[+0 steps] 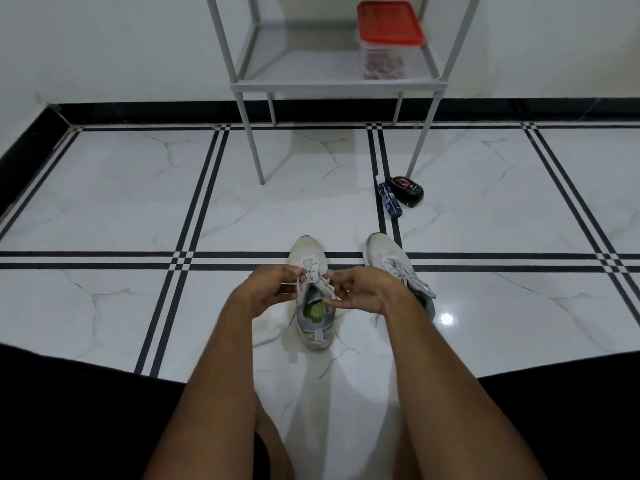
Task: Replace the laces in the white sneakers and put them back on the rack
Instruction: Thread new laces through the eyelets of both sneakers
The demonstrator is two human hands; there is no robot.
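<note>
The person sits on the tiled floor (114, 202) with both white sneakers ahead, toes toward 12 o'clock. The left sneaker (313, 327) lies at the centre, its lace (313, 271) threaded through the lower eyelets. The left hand (273, 289) pinches one lace end at the shoe's 9 o'clock side; the right hand (363, 289) pinches the other end at its 3 o'clock side, both closed on the lace near the upper eyelets. The right sneaker (388, 258), just beside at 2 o'clock, looks laced with loose ends trailing, though whether those laces are new cannot be told. The rack (332, 85) stands well apart at 12 o'clock, holding only a red-lidded container (388, 39). Judged so, lacing is late-stage on this shoe; tying off and returning both shoes to the rack remain.
</note>
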